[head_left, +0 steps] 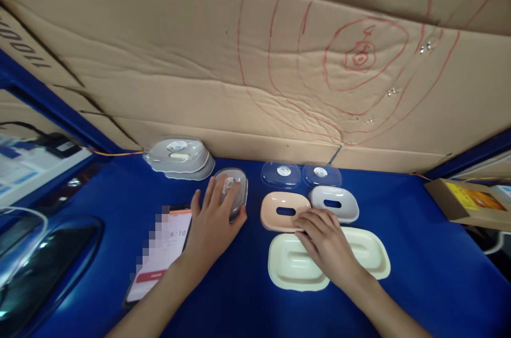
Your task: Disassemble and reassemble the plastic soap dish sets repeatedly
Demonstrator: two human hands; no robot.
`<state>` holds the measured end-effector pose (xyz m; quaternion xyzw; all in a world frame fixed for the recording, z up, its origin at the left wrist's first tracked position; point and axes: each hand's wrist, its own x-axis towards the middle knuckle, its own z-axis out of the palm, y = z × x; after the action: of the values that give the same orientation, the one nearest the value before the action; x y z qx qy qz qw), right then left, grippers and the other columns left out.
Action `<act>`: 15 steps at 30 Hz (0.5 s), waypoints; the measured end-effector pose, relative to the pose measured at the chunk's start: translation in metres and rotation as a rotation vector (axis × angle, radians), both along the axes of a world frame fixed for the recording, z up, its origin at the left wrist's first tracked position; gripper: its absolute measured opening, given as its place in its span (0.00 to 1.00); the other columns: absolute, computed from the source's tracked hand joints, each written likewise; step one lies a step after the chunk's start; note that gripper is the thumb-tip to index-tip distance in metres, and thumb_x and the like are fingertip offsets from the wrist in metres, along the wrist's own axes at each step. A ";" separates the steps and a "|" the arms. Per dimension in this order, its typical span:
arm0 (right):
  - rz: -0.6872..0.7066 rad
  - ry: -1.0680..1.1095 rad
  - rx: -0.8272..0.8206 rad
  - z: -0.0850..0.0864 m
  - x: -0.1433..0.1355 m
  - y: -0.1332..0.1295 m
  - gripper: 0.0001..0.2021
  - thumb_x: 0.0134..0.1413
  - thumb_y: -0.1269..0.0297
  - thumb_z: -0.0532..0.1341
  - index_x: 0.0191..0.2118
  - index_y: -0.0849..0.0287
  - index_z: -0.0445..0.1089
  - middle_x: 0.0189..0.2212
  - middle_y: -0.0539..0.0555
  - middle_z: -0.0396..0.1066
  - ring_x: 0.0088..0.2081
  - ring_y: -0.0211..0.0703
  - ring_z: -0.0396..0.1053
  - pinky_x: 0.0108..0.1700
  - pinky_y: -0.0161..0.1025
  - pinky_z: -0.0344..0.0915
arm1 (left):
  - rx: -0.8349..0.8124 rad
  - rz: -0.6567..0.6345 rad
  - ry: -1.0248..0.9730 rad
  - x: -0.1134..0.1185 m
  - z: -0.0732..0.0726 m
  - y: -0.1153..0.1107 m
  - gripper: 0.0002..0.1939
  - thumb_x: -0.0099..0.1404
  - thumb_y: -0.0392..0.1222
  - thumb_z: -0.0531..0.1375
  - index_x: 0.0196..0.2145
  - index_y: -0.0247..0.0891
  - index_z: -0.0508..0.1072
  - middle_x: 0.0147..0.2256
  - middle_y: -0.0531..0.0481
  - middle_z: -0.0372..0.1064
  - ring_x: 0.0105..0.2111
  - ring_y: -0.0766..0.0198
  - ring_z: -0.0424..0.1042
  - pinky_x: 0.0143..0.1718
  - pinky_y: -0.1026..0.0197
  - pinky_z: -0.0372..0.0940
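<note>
My left hand (215,215) has its fingers spread over a lidded grey soap box (239,194), thumb at its near right side. My right hand (323,229) rests at the near right edge of a peach oval tray (275,203) with a slot, its fingers curled together on that edge. Beside it lies a white slotted tray (347,205). Under and around the right hand are two pale green dishes, the left one (297,274) and the right one (377,253). Two clear lids, the left (271,174) and the right (333,175), lie behind the trays.
Stacked lidded boxes (191,157) stand at the back left. A phone (171,247) lies beside my left forearm. A cardboard wall (179,50) closes off the back. An open carton (451,210) is at the right; a dark glossy object (48,269) is at the left.
</note>
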<state>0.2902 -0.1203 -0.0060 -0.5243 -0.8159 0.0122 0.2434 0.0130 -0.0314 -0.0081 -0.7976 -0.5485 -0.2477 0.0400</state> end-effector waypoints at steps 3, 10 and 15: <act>0.008 0.037 0.054 0.001 -0.001 0.002 0.09 0.73 0.68 0.59 0.52 0.54 0.75 0.47 0.55 0.80 0.52 0.52 0.75 0.56 0.52 0.69 | 0.053 -0.040 -0.048 0.004 0.009 -0.012 0.25 0.72 0.44 0.59 0.65 0.41 0.68 0.71 0.31 0.57 0.70 0.31 0.57 0.67 0.26 0.51; -0.126 0.289 0.145 0.006 0.006 0.002 0.08 0.73 0.65 0.59 0.51 0.53 0.74 0.45 0.56 0.80 0.49 0.52 0.77 0.52 0.51 0.71 | -0.278 -0.654 -0.093 0.026 0.016 -0.060 0.27 0.66 0.54 0.67 0.58 0.43 0.73 0.54 0.38 0.76 0.51 0.44 0.77 0.53 0.43 0.72; -0.159 0.354 0.157 0.007 0.007 0.000 0.08 0.73 0.66 0.60 0.52 0.52 0.73 0.44 0.55 0.79 0.48 0.52 0.76 0.52 0.51 0.71 | -0.496 -0.686 -0.035 0.039 0.003 -0.067 0.50 0.50 0.51 0.77 0.67 0.40 0.65 0.65 0.32 0.66 0.62 0.32 0.67 0.62 0.29 0.62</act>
<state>0.2972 -0.1206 0.0008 -0.5561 -0.7149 0.0214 0.4233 0.0522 -0.0983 -0.0047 -0.9152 -0.2946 -0.1207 -0.2471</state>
